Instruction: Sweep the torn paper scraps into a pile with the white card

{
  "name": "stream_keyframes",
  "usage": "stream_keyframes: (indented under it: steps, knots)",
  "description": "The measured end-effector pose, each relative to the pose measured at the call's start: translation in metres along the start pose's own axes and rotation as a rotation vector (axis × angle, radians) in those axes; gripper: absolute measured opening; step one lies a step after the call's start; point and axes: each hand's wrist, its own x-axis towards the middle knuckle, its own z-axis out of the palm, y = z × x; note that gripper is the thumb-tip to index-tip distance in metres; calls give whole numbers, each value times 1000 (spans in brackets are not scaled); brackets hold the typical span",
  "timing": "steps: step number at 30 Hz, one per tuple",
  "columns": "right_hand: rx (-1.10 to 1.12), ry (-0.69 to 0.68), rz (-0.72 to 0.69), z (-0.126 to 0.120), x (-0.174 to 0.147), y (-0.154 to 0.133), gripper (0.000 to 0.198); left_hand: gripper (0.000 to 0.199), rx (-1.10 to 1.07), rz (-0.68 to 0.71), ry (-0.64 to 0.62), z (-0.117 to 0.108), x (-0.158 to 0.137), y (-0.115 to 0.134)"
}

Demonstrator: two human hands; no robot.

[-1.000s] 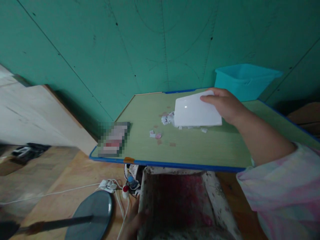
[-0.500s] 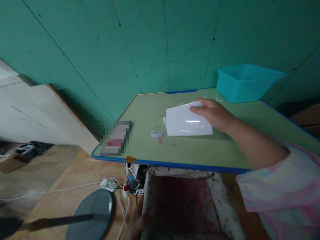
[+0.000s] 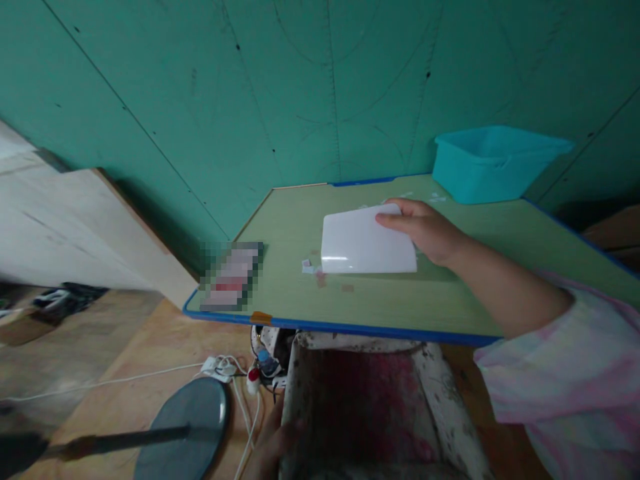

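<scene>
Now the right hand pinches the shiny, flat white sheet over the pale green, blue-edged bench, and a low, steady hold should work best near the small white paper scraps, but I cannot tell if the left hand grips anything.

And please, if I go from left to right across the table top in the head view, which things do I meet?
Blurred flat object → some small paper scraps → white sheet → turquoise tub.
</scene>
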Motion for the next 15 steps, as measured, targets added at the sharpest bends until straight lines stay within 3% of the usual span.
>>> stream_keyframes:
  steps: [3,9,15]
  knots:
    - [-30,-70,7,3,1,5,23,34,-9,-4,-21,2,-3,2]
    - [8,15,-5,0,2,5,24,55,-112,-26,-42,15,-18,15]
    - [-6,-75,44,2,1,3,24,61,-111,-76,-90,17,-21,19]
